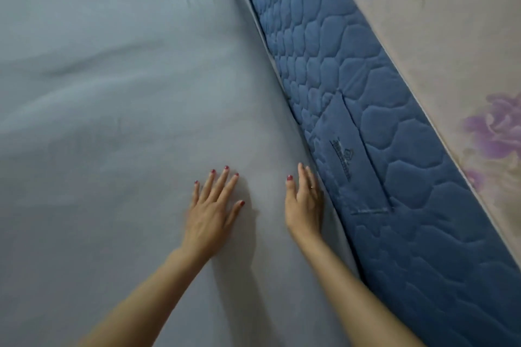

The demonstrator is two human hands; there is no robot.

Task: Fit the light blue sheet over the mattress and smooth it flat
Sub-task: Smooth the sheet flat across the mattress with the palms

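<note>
With the light blue sheet spread over the mattress, your left hand flat and spread, and your right hand straight-fingered, seemingly tucking beside the quilted blue panel, pushing unevenly could drag the far-left wrinkle deeper.

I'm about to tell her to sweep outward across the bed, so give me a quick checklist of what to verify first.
1. Left hand flat on the light blue sheet, fingers spread: ok.
2. Right hand along the sheet edge beside the quilted blue panel: ok.
3. Edge tucked fully down the gap: cannot tell.
4. Sheet smooth to the far left: not ok, a crease remains.
5. Neither hand bunching fabric: ok.
</note>
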